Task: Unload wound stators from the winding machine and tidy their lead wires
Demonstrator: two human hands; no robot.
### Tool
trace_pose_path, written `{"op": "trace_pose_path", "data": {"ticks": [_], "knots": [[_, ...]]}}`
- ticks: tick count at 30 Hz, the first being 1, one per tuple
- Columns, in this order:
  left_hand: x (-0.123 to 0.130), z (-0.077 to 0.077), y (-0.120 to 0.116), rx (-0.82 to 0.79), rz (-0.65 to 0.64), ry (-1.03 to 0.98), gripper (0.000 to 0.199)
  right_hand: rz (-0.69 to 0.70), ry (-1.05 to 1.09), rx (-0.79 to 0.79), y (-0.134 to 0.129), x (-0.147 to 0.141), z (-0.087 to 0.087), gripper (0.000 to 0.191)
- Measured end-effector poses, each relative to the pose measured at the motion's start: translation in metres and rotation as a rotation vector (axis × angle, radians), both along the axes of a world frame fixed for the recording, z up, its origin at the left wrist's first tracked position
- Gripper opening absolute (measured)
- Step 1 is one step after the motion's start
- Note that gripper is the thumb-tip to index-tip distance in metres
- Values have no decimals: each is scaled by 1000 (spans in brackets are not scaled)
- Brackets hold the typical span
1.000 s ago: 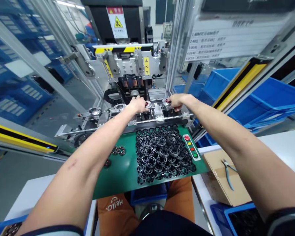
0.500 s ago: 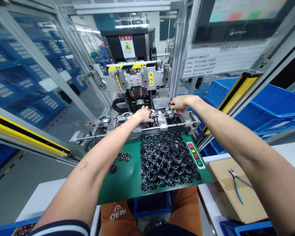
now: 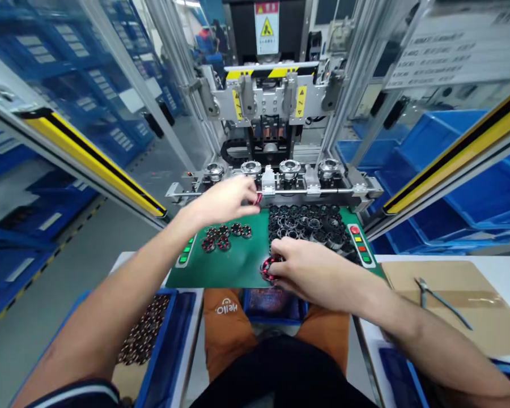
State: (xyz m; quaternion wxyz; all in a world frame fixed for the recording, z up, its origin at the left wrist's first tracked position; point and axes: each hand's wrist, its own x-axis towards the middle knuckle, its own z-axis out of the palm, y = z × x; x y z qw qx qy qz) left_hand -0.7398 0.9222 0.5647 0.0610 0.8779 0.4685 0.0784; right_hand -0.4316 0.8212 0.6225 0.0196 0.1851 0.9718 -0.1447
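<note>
My left hand (image 3: 232,199), slightly blurred, is closed on a small ring-shaped stator with red windings (image 3: 258,198). It is over the back of the green mat (image 3: 238,269), just in front of the machine's fixture row. At the front edge of the mat, my right hand (image 3: 300,263) grips another red-wound stator (image 3: 267,270), its fingers on the right side of the ring. Several wound stators (image 3: 223,243) lie on the left part of the mat. Stacked black stator rings (image 3: 306,218) fill the right part, partly hidden by my right hand.
Behind the mat runs a row of metal round fixtures (image 3: 289,166) under the winding machine (image 3: 270,93). A button panel (image 3: 360,245) borders the mat on the right. Pliers (image 3: 442,300) lie on a cardboard box (image 3: 459,283). A blue bin (image 3: 170,334) with many wound stators stands lower left.
Both hands have come back from the fixtures: my right hand to the mat's front edge, my left over its back, each carrying a wound stator. The view has tilted down.
</note>
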Motion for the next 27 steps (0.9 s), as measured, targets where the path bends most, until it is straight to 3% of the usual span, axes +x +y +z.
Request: {"op": "trace_pose_path", "data": {"ticks": [3, 6, 9, 12, 15, 19, 23, 25, 27], "knots": [[-26, -53, -82, -110, 17, 101, 27, -68, -201, 21, -6, -48, -43, 22], [-27, -91, -124, -87, 111, 111, 17, -188, -271, 78, 6, -87, -76, 26], [-16, -103, -133, -12, 209, 77, 13, -242, -269, 103, 17, -114, -93, 35], [-7, -97, -133, 54, 261, 18, 15, -271, -235, 109, 18, -120, -101, 39], [-4, -87, -142, 97, 279, -50, 23, -257, -162, 83, 4, -88, -112, 37], [1, -83, -159, 180, 351, -248, 25, -241, 176, -80, -36, 2, -124, 35], [33, -75, -156, 186, 303, -420, 27, -650, 481, -51, -54, 81, -107, 20], [63, -67, -142, 189, 234, -422, 30, -834, 575, 58, -44, 101, -94, 19], [96, -56, -124, 196, 146, -387, 34, -904, 589, 149, -28, 107, -85, 25]]}}
